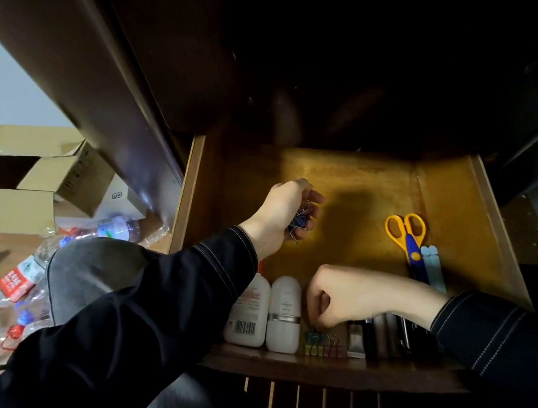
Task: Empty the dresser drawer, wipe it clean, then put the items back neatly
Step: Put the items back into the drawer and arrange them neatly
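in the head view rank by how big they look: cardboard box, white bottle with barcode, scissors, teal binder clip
1. cardboard box, though it lies farther off
2. white bottle with barcode
3. scissors, close to the bottle, partly hidden by the right hand
4. teal binder clip

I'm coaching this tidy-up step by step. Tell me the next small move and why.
Probably set down one more clip beside the row. The right hand is pinching at the coloured clips lined up at the drawer's front edge, next to the white bottles, while the left hand holds a bunch of blue clips above the bare floor.
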### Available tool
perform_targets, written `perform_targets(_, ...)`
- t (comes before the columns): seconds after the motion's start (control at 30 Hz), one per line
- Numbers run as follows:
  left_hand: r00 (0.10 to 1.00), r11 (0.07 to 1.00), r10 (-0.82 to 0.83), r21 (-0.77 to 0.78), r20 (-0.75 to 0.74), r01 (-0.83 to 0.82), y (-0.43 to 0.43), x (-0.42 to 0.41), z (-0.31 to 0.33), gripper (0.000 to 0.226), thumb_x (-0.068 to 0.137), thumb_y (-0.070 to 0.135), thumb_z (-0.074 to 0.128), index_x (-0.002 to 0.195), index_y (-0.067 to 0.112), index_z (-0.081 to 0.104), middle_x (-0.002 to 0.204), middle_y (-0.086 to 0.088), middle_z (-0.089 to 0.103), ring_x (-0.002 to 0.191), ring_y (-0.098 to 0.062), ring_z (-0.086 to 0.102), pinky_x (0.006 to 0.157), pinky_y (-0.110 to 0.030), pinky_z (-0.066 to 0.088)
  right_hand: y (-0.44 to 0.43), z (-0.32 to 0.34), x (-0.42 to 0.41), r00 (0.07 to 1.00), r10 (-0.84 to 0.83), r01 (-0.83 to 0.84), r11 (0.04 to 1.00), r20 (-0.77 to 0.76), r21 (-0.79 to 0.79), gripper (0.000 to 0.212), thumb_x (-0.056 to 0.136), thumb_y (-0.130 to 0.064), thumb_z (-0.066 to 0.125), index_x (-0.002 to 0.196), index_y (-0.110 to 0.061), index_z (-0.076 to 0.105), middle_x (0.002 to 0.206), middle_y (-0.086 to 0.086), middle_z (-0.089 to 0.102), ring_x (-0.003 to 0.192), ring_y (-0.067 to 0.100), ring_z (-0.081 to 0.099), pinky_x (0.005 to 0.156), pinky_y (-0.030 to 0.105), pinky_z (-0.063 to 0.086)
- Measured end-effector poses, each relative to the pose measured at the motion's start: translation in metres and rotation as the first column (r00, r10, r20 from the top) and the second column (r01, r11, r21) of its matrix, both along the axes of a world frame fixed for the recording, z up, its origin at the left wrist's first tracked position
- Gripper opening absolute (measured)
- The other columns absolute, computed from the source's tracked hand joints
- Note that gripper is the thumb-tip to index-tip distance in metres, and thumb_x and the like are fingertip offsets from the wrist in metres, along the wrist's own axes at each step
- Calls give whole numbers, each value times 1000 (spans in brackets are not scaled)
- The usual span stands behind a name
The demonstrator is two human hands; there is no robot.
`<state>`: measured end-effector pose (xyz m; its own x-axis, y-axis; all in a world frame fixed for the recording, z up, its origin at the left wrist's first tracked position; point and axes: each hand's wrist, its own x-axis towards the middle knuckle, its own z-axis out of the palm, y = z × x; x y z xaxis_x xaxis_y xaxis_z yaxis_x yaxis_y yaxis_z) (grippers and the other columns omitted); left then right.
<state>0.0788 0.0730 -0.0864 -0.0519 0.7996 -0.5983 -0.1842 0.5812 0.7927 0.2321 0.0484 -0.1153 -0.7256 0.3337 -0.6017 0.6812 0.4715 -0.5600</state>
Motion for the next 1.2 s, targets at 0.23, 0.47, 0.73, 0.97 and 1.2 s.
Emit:
perform_targets(0.23, 1000, 1000, 8, -10, 6, -8, 1, 0, -2, 26, 96, 20, 42, 88, 6, 63, 68, -7, 55, 47, -16, 44, 40, -18, 29, 0, -2, 0, 1000, 13, -13, 999, -3, -34, 13, 81, -13, 71, 90, -18, 79, 71, -12, 69, 66, 2, 61, 64, 31, 52)
perform_targets(0.47, 998, 999, -6, -38, 56, 8, 1, 0, -2, 29, 98, 22, 40, 91, 5, 63, 65, -7, 58, 48, -17, 45, 40, -18, 29, 3, -1, -1, 1000, 13, -14, 999, -10, -41, 11, 85, -21, 71, 91, -15, 77, 82, 3, 75, 63, 11, 63, 61, 35, 52)
perform_targets(0.73, 996, 997, -3, -70, 90, 9, -1, 0, -3, 45, 105, 40, 33, 103, 4, 60, 65, -8, 62, 47, -16, 43, 39, -18, 27, 49, 28, 27, 752, -552, 648, 720, -359, 250, 20, 97, -37, 60, 81, -31, 69, 70, -17, 70, 76, -2, 66, 69, 27, 51)
perform_targets(0.97, 974, 977, -206, -39, 96, 211, -5, 5, -1, 61, 103, 58, 26, 107, 4, 55, 63, -5, 62, 46, -13, 44, 37, -19, 26, 41, 37, 14, 722, -467, 602, 788, -510, 130, 7, 96, -29, 63, 99, -33, 68, 81, -15, 69, 82, -3, 64, 75, 19, 51)
perform_targets(1.2, 956, 960, -279, 0, 91, 280, -4, 5, -2, 69, 99, 67, 25, 112, 6, 54, 64, -4, 64, 47, -14, 47, 37, -20, 29, 40, 36, 16, 721, -475, 592, 800, -505, 94, 8, 94, -26, 68, 92, -29, 76, 72, -16, 69, 67, 5, 65, 65, 28, 54)
